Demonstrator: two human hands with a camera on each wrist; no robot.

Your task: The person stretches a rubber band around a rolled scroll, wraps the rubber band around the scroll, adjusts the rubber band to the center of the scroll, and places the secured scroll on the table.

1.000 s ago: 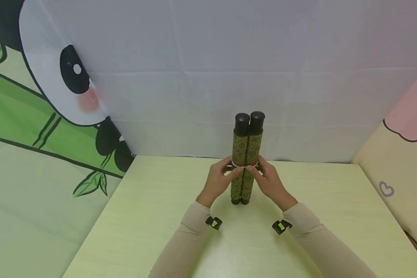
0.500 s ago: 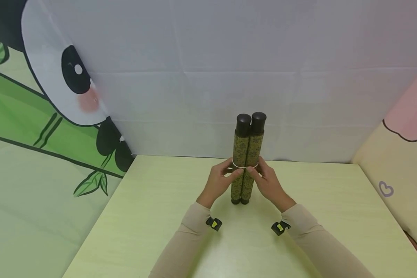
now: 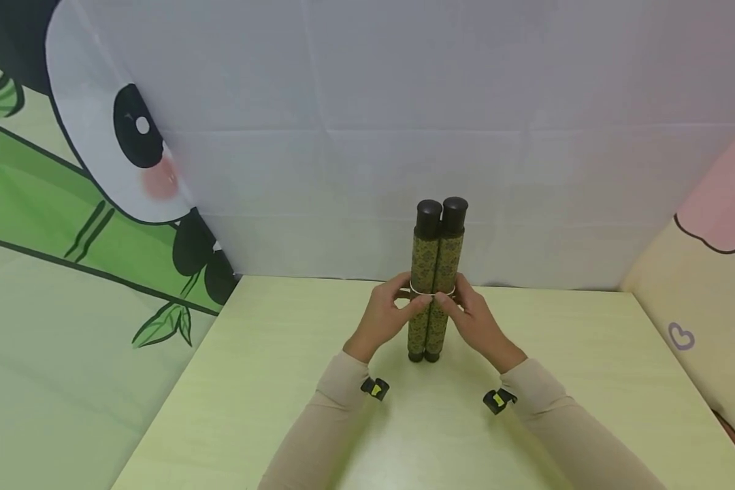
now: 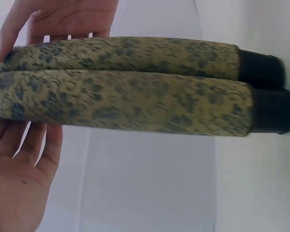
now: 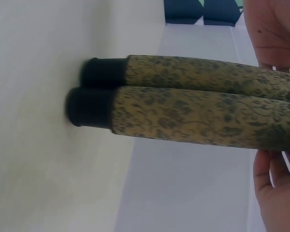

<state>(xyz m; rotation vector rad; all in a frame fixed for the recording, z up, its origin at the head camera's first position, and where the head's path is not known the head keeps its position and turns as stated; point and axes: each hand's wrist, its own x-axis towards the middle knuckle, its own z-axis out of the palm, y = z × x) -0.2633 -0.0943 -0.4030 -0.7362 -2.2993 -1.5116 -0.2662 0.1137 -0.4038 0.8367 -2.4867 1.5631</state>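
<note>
Two rolled scrolls [image 3: 436, 262] stand upright side by side, covered in yellow-green patterned cloth with black end knobs [image 3: 429, 216]. A thin white band [image 3: 414, 290] goes round both at mid-height. From the left side my left hand [image 3: 380, 314] grips the pair, its thumb at the band. My right hand [image 3: 474, 325] holds them from the other side, thumb likewise at the band. Both wrist views show fingers round the cloth; the lower knobs [image 4: 275, 111] are near the table. Whether those knobs touch it, I cannot tell.
A pale yellow table [image 3: 269, 381] lies under the hands. Behind it hangs a grey-white backdrop [image 3: 343, 170], with a cartoon panda and bamboo print on the left. A printed cream and pink cloth [image 3: 698, 292] covers the right side. Black devices [image 3: 376, 388] sit at both wrists.
Both hands keep their grip on the scrolls and band, with only slight shifts at the wrists. The whole head view has drifted a little.
</note>
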